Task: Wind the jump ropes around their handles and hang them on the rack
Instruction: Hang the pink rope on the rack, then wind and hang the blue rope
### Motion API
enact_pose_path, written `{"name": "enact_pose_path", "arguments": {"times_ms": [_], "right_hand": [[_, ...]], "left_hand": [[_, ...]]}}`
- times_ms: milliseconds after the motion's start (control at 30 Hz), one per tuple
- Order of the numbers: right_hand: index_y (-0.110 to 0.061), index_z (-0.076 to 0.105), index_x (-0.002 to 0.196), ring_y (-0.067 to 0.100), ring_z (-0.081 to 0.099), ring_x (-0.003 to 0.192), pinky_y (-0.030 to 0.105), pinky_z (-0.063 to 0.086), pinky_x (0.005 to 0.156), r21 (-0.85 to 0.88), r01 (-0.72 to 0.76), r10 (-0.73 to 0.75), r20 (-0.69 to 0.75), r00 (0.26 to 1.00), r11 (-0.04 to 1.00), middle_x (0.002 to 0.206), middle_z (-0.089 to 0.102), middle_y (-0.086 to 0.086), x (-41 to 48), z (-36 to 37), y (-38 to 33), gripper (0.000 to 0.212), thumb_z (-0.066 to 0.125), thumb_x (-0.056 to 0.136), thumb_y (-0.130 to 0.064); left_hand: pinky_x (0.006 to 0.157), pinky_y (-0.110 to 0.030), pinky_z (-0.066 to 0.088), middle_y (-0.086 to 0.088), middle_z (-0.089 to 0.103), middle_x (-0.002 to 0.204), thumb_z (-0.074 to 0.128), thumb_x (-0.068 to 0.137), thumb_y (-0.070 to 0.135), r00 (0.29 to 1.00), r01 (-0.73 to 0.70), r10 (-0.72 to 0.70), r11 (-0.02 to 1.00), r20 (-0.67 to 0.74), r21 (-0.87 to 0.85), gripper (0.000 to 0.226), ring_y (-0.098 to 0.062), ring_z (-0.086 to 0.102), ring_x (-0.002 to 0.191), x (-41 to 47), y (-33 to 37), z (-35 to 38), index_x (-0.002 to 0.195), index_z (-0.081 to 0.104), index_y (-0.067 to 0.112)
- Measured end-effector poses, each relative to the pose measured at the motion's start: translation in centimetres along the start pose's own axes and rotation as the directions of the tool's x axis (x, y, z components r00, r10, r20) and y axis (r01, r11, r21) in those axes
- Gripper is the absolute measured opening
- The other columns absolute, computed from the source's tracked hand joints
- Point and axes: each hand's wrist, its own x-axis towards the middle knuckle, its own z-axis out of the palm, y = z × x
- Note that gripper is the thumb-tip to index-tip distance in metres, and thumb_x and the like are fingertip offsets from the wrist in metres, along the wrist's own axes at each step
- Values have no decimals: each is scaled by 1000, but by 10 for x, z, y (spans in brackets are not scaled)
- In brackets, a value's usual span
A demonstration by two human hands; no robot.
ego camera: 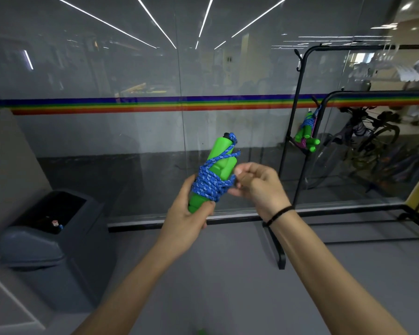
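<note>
A jump rope [212, 183] with blue cord wound around its two green handles is held up in front of me. My left hand [189, 221] grips the lower ends of the handles. My right hand [257, 183] pinches the cord at the right side of the winding. A loop of cord crosses the upper part of the handles. To the right stands a black rack [298, 97]. Wound jump ropes [307, 132] with green handles and blue and pink cords hang on one of its hooks.
A glass wall with a rainbow stripe [140, 105] runs behind. A dark grey waste bin [51, 240] stands at the left. The rack's black base bars [279, 255] lie on the grey floor. Bicycles [370, 141] show behind the glass at right. White hangers [387, 66] hang on the top rail.
</note>
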Motion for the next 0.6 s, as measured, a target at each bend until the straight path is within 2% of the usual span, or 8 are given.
{"name": "enact_pose_path", "arguments": {"times_ms": [133,200,267,367,433,467,533,600], "right_hand": [[-6,54,71,3,44,43,21,57,55,124,92,-68,-184,981,988,60,44,6,7,-15,-8,23,48,89,7],[-4,56,74,4,46,45,22,58,58,186,104,-70,-178,982,977,57,48,4,4,-21,-12,19,49,88,6],[-5,59,79,5,52,51,26,59,66,222,111,-94,-89,992,969,59,55,-1,-3,-22,-15,11,52,87,-1],[-9,62,86,8,60,69,27,57,75,168,100,-120,113,986,981,75,64,-2,-14,-10,-12,12,59,78,-18],[-11,63,81,11,62,73,26,56,72,115,172,-183,97,978,978,73,67,-3,-17,1,-6,3,60,80,-11],[-10,64,79,11,62,71,25,55,70,77,220,-224,51,973,972,71,67,-4,-17,5,-3,8,59,82,-5],[-9,65,78,8,62,69,21,55,66,33,255,-256,20,967,966,70,67,-3,-16,9,2,14,55,86,-1],[-9,64,78,6,62,67,18,54,63,26,230,-231,26,973,973,70,65,-1,-15,11,5,18,52,89,-3]], "left_hand": [[45,-24,42,-9,61,66,55,86,7,992,119,-102,959,75,-259,18,-19,49,48,-4,6,-2,99,54,20],[46,-24,43,-10,62,67,53,87,8,987,150,-123,932,100,-329,15,-21,50,48,-4,8,-3,99,54,16],[50,-27,47,-13,64,71,54,85,13,980,194,-155,894,128,-404,18,-22,54,51,-2,10,-5,103,52,14],[66,-31,49,-15,71,83,45,89,15,957,276,-204,864,208,-421,26,-20,63,65,2,10,-8,113,54,10],[70,-31,50,-15,72,93,46,89,15,930,341,-238,843,280,-416,28,-20,65,75,3,10,-8,114,58,10],[70,-30,52,-14,72,94,51,86,15,918,366,-252,836,308,-408,27,-21,67,77,4,10,-9,112,60,10],[69,-31,56,-11,73,90,65,74,14,895,409,-285,833,345,-373,28,-24,70,77,5,9,-9,102,64,10],[66,-31,57,-7,72,79,69,65,14,880,444,-323,818,348,-366,24,-19,70,67,5,8,-8,89,66,11]]}}
